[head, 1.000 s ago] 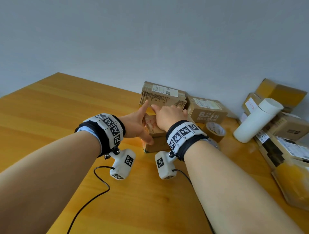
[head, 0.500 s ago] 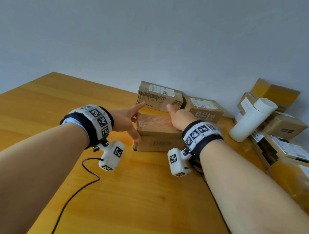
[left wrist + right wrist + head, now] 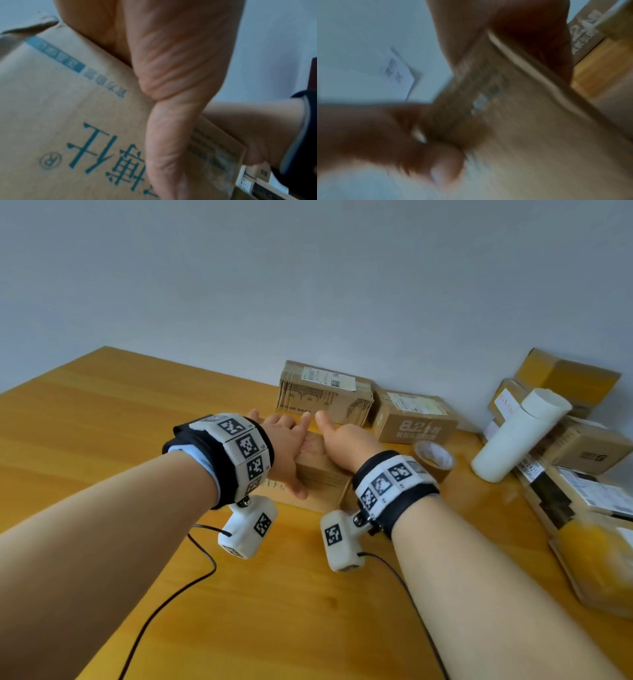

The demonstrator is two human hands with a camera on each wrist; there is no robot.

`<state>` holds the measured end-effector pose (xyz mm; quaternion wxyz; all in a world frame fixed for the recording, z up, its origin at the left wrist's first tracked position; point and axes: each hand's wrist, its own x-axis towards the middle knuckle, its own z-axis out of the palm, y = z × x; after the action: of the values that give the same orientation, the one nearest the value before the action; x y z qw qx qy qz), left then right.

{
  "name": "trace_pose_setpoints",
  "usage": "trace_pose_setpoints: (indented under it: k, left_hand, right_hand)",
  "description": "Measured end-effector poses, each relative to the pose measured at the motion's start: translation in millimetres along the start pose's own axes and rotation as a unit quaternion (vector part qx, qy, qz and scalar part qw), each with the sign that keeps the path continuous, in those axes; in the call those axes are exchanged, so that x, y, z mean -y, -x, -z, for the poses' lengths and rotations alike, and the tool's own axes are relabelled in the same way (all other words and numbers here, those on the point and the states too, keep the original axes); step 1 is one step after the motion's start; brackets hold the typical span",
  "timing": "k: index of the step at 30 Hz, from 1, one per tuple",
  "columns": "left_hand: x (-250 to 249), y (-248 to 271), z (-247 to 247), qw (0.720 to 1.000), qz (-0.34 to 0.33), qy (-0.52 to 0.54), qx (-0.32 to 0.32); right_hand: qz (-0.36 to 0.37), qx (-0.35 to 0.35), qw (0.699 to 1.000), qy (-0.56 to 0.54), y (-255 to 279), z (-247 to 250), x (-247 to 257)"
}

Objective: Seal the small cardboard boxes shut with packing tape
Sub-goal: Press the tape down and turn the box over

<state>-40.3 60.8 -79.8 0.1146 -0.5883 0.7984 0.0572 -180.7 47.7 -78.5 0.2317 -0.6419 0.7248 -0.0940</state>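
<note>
From the head view, a small cardboard box (image 3: pixel 320 474) lies flat on the wooden surface (image 3: pixel 274 594), just in front of the person. Its long axis seems to run left to right, though the hands cover much of it. The left hand (image 3: pixel 286 446) lies on the top's left part with fingers stretched forward and flat, the thumb hanging down over the near face. The right hand (image 3: pixel 346 440) rests on the top's right part, index finger pointing forward close to the left one; whether its other fingers curl round the box edge cannot be told from here. Behind the box, against the wall, stand a printed box (image 3: pixel 323 392) and a box marked 8.2 (image 3: pixel 414 419), side by side. A roll of brown tape (image 3: pixel 433 458) lies flat just right of the right wrist. A white tube (image 3: pixel 517 434) leans on a pile of boxes (image 3: pixel 582 460) at the right edge.

From the left wrist view, the left hand (image 3: pixel 171 81) presses its palm on the box's upper edge, thumb straight down the face of the box (image 3: pixel 68 121), which bears blue-green printed characters. The right hand (image 3: pixel 257 128) shows beyond, at the box's far end.

The right wrist view is blurred: the right hand (image 3: pixel 530 40) sits over the box (image 3: pixel 539 135), and the left hand (image 3: pixel 376 135) shows at the left.
</note>
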Motion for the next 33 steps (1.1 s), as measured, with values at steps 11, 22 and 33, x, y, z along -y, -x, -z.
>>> trace_pose_setpoints:
  k: [11,22,33]
  left_hand:
    - [0.2,2.9,-0.7,1.000,0.007,0.007,-0.005]
    - [0.5,2.4,-3.1,1.000,0.004,0.006,-0.015]
    - [1.3,-0.4,-7.0,1.000,0.005,0.007,-0.025]
  right_hand:
    - [-0.068,0.026,0.983,-0.166,-6.8,6.8,-12.9]
    - [-0.030,0.005,0.990,-0.136,-0.5,-1.2,-20.6]
    - [0.049,0.060,0.997,-0.019,-10.4,5.7,-17.7]
